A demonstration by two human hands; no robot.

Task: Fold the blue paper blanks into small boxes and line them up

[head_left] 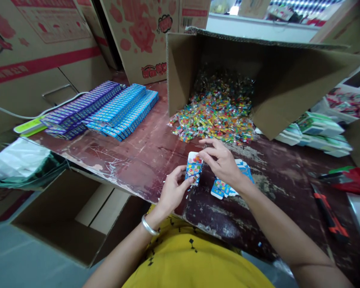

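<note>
My left hand point(174, 187) grips a small blue printed candy box point(193, 170) upright, thumb across its front. The box's white top flap is raised. At its open top, my right hand point(220, 160) pinches a small clear packet of red and orange candies point(197, 157), partly behind the fingertips. Under my right wrist lie several flattened blue candy boxes point(218, 189) on the table. Just beyond my hands spreads a heap of colourful wrapped candies point(216, 116), spilling out of a cardboard carton point(276, 96) on its side.
Rows of purple boxes point(84, 106) and blue boxes point(129, 110) stand on the worn red table point(132, 160) at left. A utility knife point(330, 214) and a red item point(352, 180) lie at right. An open carton point(63, 220) sits below the table's left edge.
</note>
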